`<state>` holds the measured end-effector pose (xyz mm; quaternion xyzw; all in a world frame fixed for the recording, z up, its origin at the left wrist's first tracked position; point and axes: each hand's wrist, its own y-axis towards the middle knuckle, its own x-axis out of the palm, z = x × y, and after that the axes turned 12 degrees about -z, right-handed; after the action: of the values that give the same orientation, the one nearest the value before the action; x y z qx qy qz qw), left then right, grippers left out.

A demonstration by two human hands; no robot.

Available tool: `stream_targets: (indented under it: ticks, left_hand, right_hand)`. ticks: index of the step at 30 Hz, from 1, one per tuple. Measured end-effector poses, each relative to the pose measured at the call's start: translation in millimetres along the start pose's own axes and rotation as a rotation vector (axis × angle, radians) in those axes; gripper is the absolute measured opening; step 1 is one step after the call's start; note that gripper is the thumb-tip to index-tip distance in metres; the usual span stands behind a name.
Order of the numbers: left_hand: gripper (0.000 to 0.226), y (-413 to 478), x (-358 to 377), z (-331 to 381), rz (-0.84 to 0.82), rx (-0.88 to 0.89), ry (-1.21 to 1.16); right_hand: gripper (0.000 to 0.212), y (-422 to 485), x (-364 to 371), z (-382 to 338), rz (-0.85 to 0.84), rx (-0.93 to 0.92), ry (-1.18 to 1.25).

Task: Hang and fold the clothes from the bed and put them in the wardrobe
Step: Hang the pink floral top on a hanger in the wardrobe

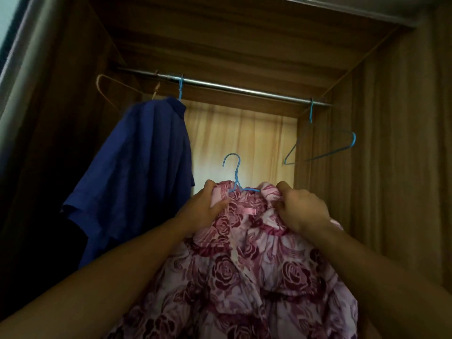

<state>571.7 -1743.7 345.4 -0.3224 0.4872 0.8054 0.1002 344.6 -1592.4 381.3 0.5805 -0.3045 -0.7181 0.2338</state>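
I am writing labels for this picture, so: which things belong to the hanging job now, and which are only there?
In the job: floral garment, its blue hanger, left hand, right hand, wardrobe rail.
Only there: blue shirt on the rail, empty blue hanger, beige hanger.

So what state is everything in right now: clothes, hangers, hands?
Floral garment: on a hanger, held up, not yet hung.
Its blue hanger: hook free, below the rail.
Left hand: fingers gripping the garment's top.
Right hand: gripping it too.
Blue shirt: hanging on the rail.
Spare blue hanger: empty, on the rail.
Tan hanger: empty, far left.
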Motion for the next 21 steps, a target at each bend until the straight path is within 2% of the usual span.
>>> stream_targets:
  ticks: [6,8,12,16,21]
  left_hand:
    - [0.062,25,-10,-7,0.047,-0.051,-0.156]
    - [0.067,37,-12,-4,0.054,-0.061,-0.143]
    - [0.068,64,-22,4,0.076,-0.145,-0.061]
    - [0.058,88,-32,12,0.131,-0.201,0.091]
    - [0.054,115,-45,11,0.185,-0.216,0.126]
  right_hand:
    - [0.028,48,-70,9,0.115,0.046,-0.117]
    - [0.028,60,-86,7,0.131,0.057,-0.143]
    - [0.031,76,-107,-2,0.141,0.066,-0.147]
    - [0.038,87,-118,-8,0.132,0.073,-0.137]
    - [0.046,97,-122,-30,0.175,-0.012,-0.227]
